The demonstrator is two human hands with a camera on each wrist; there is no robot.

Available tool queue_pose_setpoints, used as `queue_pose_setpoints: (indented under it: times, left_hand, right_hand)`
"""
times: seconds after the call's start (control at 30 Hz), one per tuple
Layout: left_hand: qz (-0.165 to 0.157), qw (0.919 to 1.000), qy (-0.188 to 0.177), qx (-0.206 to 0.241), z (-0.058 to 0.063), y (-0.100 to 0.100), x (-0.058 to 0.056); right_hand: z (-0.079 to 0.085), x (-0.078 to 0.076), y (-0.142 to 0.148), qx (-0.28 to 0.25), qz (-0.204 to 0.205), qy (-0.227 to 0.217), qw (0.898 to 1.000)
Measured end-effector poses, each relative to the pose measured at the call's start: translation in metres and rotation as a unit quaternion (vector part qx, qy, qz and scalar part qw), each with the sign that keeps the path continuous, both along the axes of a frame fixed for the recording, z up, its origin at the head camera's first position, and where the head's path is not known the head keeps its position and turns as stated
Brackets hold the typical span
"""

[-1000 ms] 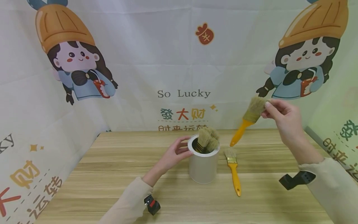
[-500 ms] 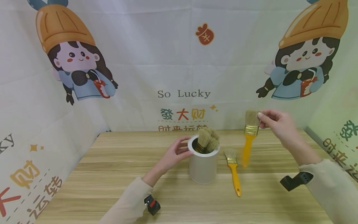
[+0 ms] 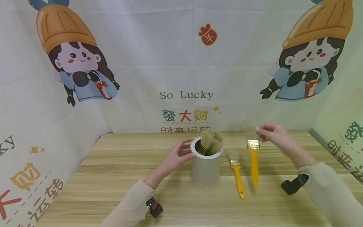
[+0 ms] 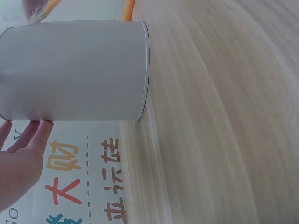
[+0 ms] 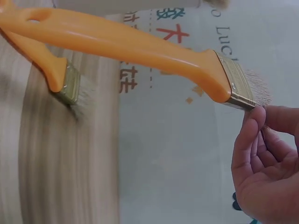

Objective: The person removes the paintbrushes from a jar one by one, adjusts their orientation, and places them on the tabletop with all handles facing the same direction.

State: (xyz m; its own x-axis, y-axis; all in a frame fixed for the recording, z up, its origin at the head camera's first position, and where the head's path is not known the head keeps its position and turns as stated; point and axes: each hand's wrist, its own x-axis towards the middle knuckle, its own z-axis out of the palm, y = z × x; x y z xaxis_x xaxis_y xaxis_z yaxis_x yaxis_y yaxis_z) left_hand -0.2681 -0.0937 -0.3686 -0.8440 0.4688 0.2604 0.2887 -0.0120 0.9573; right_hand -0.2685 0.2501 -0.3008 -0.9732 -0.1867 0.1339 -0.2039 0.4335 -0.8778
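My right hand (image 3: 273, 134) pinches a paintbrush (image 3: 254, 164) by the side of its bristles. That brush hangs handle down, with a yellow-orange handle and a brass-coloured ferrule. In the right wrist view, thumb and fingertips meet at the bristles just beyond the ferrule. To its left, a similar paintbrush (image 3: 238, 179) lies on the table, bristles pointing away. My left hand (image 3: 177, 154) rests its fingertips against the left side of a pale grey can (image 3: 206, 171) with a white rim. Several paintbrushes (image 3: 208, 140) stand in the can, bristles up; their handles are hidden inside.
The wood-grain table (image 3: 113, 189) ends at a white printed cloth (image 3: 136, 78) hung behind it. More cloth closes off both sides. A black wrist camera (image 3: 295, 184) sits on the right sleeve, another (image 3: 154, 207) on the left.
The right hand has lowered the paintbrush and brought it slightly nearer. The brush has swung from slanted to nearly upright, beside the one on the table. The left hand and can have stayed put.
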Motion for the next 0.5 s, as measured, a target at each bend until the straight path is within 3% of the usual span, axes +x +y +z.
queue_pose_setpoints:
  times: [0.37,0.5]
  left_hand:
    - [-0.002,1.0,-0.006,-0.002,0.0,0.0,-0.001]
    - [-0.005,0.9999,-0.014,-0.005,0.007,0.001,0.004]
  right_hand:
    - [-0.031,-0.016,0.011,-0.027,0.014,-0.069,0.997]
    - [-0.04,-0.019,0.015,-0.04,0.018,-0.087,0.995]
